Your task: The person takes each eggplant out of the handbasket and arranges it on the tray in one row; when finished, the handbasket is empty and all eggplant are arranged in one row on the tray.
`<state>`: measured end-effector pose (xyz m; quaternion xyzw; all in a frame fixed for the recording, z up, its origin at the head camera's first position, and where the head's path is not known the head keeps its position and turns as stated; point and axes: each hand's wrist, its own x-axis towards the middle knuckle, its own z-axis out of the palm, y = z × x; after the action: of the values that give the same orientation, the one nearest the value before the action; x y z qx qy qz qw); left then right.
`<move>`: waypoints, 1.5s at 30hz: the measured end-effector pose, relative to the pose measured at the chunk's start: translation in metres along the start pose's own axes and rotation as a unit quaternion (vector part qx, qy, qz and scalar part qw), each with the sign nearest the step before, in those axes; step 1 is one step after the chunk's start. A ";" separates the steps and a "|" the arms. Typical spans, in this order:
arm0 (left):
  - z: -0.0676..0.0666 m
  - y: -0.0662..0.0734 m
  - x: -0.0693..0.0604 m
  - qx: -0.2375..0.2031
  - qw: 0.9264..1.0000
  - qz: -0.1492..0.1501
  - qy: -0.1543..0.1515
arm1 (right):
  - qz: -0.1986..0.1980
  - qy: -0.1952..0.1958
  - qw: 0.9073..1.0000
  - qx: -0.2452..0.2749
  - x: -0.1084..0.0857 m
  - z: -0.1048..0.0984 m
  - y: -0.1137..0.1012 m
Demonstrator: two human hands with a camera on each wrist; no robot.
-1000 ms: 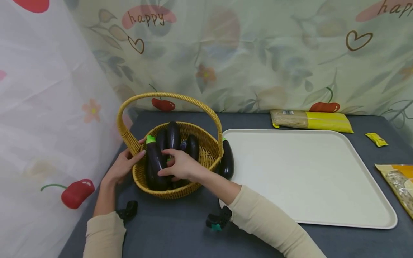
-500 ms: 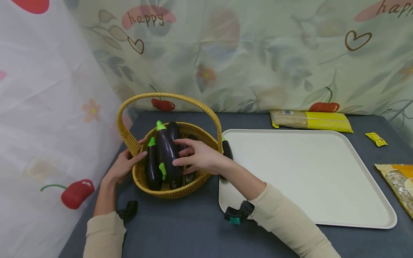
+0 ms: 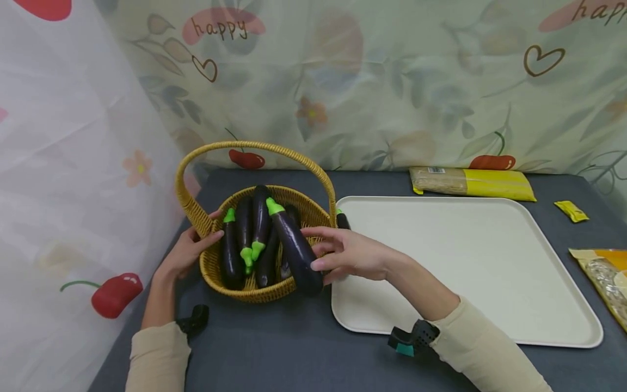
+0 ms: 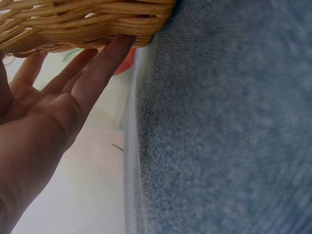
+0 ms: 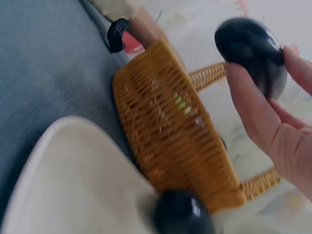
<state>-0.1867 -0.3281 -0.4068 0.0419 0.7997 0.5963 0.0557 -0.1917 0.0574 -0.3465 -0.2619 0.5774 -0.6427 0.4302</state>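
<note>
Head view: the right hand pinches a dark eggplant near its rounded lower end, thumb on the near side. The eggplant slants above the right part of a wicker basket, green cap toward the back left, lower end over the front right rim. Inside the basket lie further eggplants. The left hand holds the basket's left side near the foot of the arched handle. To the right, a pale tray rests on the table; a single eggplant lies partly hidden between basket and tray. Beyond the tray are a long yellow-and-tan package and a small yellow packet.

Left wrist view: the fingers of the left grip extend to the basket's woven wall and touch it from outside.

Right wrist view: the right grip holds the eggplant between thumb and fingers, clear of the basket wall; a second dark, rounded end shows, blurred, by the tray's edge.
</note>
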 end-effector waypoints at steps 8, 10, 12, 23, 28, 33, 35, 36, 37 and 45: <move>-0.001 0.004 -0.004 -0.007 1.000 0.002 0.006 | 0.025 -0.026 0.999 0.000 -0.048 -0.026 0.021; -0.001 0.005 -0.004 -0.008 1.000 0.002 0.008 | 0.032 -0.029 0.999 0.000 -0.059 -0.034 0.025; -0.001 0.006 -0.004 -0.009 1.000 0.003 0.009 | 0.035 -0.033 0.999 0.004 -0.071 -0.042 0.029; -0.001 0.008 -0.002 -0.006 1.000 -0.004 0.005 | 0.050 0.057 0.996 0.043 -0.099 -0.081 0.043; 0.000 0.008 -0.003 -0.008 1.000 -0.015 0.004 | 0.068 0.132 0.986 0.069 -0.084 -0.092 0.048; 0.003 0.006 -0.005 -0.002 1.000 -0.021 0.007 | 0.077 0.155 0.981 0.082 -0.065 -0.096 0.048; 0.004 0.005 -0.005 0.000 1.000 -0.020 0.007 | 0.083 0.167 0.979 0.078 -0.060 -0.095 0.049; 0.004 0.005 -0.005 -0.001 1.000 -0.020 0.007 | 0.086 0.173 0.978 0.075 -0.057 -0.095 0.049; 0.004 0.005 -0.004 0.000 1.000 -0.019 0.008 | 0.090 0.177 0.978 0.068 -0.056 -0.094 0.049; 0.004 0.005 -0.002 -0.006 1.000 -0.011 0.010 | 0.118 0.202 0.972 -0.022 -0.046 -0.089 0.045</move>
<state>-0.1843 -0.3232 -0.4034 0.0271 0.7970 0.6009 0.0544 -0.2319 0.1444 -0.4000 -0.0658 0.6929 -0.6142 0.3719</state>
